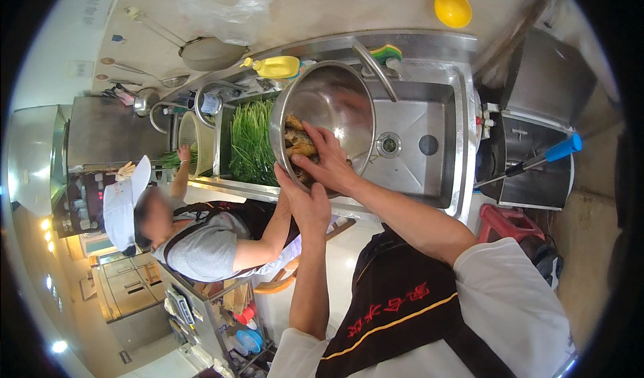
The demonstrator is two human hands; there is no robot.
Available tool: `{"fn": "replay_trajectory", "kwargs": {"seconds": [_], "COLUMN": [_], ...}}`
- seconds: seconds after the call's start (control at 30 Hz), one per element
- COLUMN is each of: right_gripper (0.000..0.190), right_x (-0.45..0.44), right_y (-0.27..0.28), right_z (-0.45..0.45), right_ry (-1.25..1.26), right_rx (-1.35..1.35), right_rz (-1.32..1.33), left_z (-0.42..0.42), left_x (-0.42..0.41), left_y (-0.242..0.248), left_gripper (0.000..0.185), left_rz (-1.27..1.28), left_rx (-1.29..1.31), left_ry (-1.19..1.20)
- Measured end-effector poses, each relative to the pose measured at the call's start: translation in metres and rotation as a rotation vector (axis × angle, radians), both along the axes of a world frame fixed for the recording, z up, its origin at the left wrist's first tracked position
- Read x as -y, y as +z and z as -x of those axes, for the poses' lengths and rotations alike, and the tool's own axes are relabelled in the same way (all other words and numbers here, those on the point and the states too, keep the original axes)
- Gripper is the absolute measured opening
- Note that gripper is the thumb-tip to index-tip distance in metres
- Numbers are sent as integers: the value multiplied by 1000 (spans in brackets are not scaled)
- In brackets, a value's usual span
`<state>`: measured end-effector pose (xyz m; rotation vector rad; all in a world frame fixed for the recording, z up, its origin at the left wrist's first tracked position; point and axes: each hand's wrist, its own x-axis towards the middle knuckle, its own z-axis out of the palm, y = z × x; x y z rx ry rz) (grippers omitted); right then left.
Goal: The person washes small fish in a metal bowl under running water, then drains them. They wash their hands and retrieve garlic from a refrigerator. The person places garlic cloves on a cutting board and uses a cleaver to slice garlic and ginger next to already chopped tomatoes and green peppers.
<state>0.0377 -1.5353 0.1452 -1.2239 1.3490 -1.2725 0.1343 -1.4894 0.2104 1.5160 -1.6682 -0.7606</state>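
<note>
A large stainless steel bowl (329, 83) is tilted over the divider between two sink basins. Several brown, cooked-looking fish or meat pieces (298, 141) lie against its inner left side. My left hand (304, 204) grips the bowl's near left rim from outside. Inside the bowl, my right hand (327, 159) rests on the brown pieces with its fingers spread over them; whether it grasps any is unclear. Long green stalks, like garlic chives (251, 139), fill the left basin. The right basin (417, 126) shows its drain strainer and a little green scrap near the bowl.
A co-worker in a white cap (126, 202) stands close at the left, reaching to a cream basket (193, 141). A curved faucet (375, 71) overhangs the bowl's right side. A yellow bottle (276, 67) and a sponge (386, 52) line the back ledge. A red stool (508, 222) stands at right.
</note>
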Motion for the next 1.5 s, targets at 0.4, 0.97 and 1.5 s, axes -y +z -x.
{"fn": "replay_trajectory", "kwargs": {"seconds": [0.4, 0.97, 1.5], "right_gripper": [90, 91, 91], "right_x": [44, 67, 58], "right_y": [12, 58, 60], "right_z": [-18, -18, -17], "right_ry": [-86, -133, -139], "right_rx": [154, 263, 272], "right_rz": [263, 383, 400], "left_z": [14, 28, 34], "left_x": [27, 32, 22], "left_y": [52, 96, 102], "left_gripper": [90, 90, 90], "left_rz": [112, 343, 357], "left_rx": [305, 466, 502], "left_ry": [18, -16, -16]}}
